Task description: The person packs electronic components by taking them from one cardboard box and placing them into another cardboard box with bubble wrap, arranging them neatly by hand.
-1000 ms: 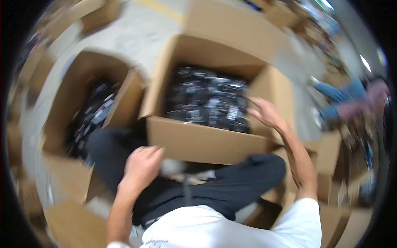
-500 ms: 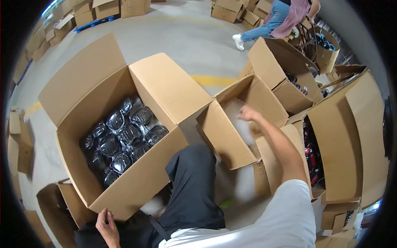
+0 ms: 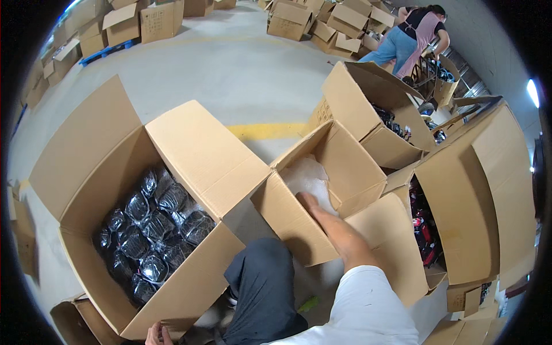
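Reaching deeper than half a second ago, right hand (image 3: 336, 230) now meets white wrapping (image 3: 309, 175) inside small carton (image 3: 299, 221); grip state hidden; left hand (image 3: 154, 333) clasps big carton's (image 3: 190, 287) near edge.

Right hand (image 3: 322, 215) reaches into small open carton (image 3: 356, 172); left hand (image 3: 154, 333) touches large carton (image 3: 190, 287).

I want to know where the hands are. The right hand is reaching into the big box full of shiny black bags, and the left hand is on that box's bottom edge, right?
Not quite. The head view shows the right hand reaching into the smaller box holding white plastic wrap. The left hand does touch the big box of shiny black bags.
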Demonstrator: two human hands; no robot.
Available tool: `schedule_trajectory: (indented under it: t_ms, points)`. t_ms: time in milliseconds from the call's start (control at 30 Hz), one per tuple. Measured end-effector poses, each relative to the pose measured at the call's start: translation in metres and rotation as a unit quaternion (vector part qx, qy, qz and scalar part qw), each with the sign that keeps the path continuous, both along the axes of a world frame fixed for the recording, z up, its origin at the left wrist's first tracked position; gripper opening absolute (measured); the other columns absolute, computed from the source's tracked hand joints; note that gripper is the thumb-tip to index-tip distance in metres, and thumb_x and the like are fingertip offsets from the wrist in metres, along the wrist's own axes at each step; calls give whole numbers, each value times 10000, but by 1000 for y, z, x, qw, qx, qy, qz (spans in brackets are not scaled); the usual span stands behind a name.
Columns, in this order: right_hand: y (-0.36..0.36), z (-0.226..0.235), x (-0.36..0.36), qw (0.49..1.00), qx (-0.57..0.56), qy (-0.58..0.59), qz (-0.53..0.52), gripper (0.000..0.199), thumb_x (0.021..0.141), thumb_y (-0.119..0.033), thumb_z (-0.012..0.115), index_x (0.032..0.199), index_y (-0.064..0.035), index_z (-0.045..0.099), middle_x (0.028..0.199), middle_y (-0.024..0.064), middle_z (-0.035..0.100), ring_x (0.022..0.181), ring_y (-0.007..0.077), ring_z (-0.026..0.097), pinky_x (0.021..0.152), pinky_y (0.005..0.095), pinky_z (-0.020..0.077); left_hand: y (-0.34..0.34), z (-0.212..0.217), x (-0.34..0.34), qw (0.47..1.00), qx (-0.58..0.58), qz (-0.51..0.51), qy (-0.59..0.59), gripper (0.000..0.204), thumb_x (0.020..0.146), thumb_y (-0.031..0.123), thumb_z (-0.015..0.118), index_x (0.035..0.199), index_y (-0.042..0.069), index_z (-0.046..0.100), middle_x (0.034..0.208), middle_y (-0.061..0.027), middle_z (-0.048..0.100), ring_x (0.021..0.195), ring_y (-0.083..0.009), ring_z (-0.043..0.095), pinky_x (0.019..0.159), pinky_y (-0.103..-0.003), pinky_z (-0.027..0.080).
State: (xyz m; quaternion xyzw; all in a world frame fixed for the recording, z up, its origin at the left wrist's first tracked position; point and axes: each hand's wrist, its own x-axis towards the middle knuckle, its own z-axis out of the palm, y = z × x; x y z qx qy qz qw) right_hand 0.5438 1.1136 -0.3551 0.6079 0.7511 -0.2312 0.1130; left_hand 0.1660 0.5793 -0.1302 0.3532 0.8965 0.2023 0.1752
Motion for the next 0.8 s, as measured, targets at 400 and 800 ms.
schedule_trajectory:
  t_ms: [400, 800]
  points:
    - [25, 317, 7, 884, 380, 271, 23, 538, 1020, -480, 547, 811, 9, 625, 622, 124, 549, 609, 175, 498, 590, 395, 422, 45, 35, -1, 976, 197, -85, 25, 165, 934, 14, 639, 1076, -69, 654, 920, -177, 687, 844, -284, 690, 755, -353, 532]
    - [-221, 451, -150, 728, 460, 321, 394, 237, 944, -245, 676, 885, -15, 682, 778, 143, 656, 684, 314, 650, 608, 402, 520, 169, 138, 6, 847, 435, -271, -142, 793, 789, 222, 734, 1452, -73, 414, 1467, -237, 488, 1381, -318, 462, 1162, -393, 348]
